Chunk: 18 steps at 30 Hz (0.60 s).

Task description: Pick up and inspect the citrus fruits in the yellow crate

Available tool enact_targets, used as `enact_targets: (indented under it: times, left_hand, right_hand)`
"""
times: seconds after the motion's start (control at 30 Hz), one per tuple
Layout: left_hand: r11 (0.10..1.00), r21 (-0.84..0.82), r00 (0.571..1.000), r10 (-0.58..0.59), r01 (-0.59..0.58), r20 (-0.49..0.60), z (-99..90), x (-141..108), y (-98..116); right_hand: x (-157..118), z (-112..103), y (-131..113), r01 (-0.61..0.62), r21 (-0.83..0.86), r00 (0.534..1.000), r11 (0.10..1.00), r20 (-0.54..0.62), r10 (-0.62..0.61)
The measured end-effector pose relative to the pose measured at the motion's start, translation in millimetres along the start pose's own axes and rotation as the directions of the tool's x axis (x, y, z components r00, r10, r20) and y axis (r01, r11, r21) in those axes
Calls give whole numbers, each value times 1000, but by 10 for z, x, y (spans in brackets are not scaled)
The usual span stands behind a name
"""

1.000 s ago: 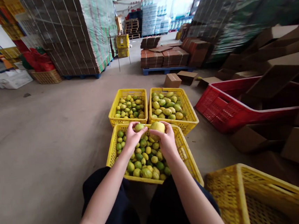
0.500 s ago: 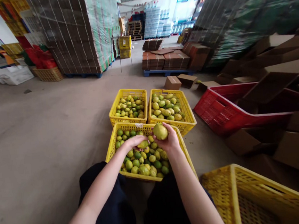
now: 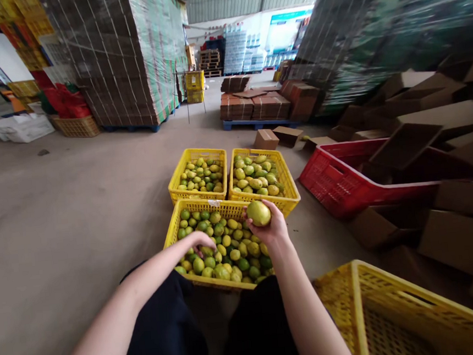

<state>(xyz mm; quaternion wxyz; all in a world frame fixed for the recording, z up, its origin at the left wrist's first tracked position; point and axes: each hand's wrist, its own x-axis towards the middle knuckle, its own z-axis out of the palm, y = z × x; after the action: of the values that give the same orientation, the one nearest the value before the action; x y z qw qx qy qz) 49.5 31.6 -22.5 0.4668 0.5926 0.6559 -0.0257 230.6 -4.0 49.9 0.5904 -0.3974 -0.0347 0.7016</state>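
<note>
A yellow crate (image 3: 169,227) full of green and yellow lemons (image 3: 222,272) stands on the floor before my knees. Over its right part my right hand (image 3: 274,225), palm up, holds a large yellow-green lemon (image 3: 258,213). My left hand (image 3: 203,241) is low over the left-middle of the same crate, palm down with fingers curled among the fruit; its fingertips are partly hidden, and whether it grips a lemon does not show.
Two more yellow crates of lemons, left (image 3: 175,185) and right (image 3: 290,186), touch the far side. A red crate (image 3: 328,183) with cardboard boxes lies right, another yellow crate (image 3: 357,299) at lower right. Wrapped stacks (image 3: 106,62) and a cardboard pallet (image 3: 255,109) stand behind.
My left hand has moved left and down from beside the right hand, and the lemon under it no longer shows. My right hand still holds its lemon. The view has tilted up slightly.
</note>
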Motion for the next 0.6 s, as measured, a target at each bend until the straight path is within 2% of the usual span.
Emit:
enact_targets:
  times: [0.07,0.17,0.23,0.27,0.3,0.37,0.43,0.5,0.6]
  left_hand:
    - [1000,11,995,1,0,-98,-394,59,189]
    - [1000,4,951,29,-29,-308,-1037,146,491]
    - [999,22,930,47,-42,-365,-1300,159,615]
    - [998,38,930,68,-58,-362,-1346,149,643]
    - [996,58,936,89,-74,-340,-1331,131,648]
    - [990,101,963,122,-100,-242,-1146,80,601]
    - [983,141,988,128,-115,-90,-835,27,505]
    - [973,184,990,132,-139,50,-510,-23,384]
    - [945,275,977,138,-179,160,-169,-93,190]
  right_hand:
    - [-6,1,6,2,-2,1000,1000,5,-2]
    - [-11,22,24,-18,-12,1000,1000,-2,18]
    - [-3,41,37,-40,-18,999,999,-9,40]
    - [4,48,43,-48,-22,999,999,-12,48]
    - [14,54,51,-53,-28,998,998,-14,53]
    - [37,59,72,-61,-44,998,997,-17,60]
    - [59,55,104,-67,-70,998,995,-13,67]
    - [77,42,146,-80,-103,997,991,-13,79]
    - [95,1,225,-127,-170,992,977,-42,121]
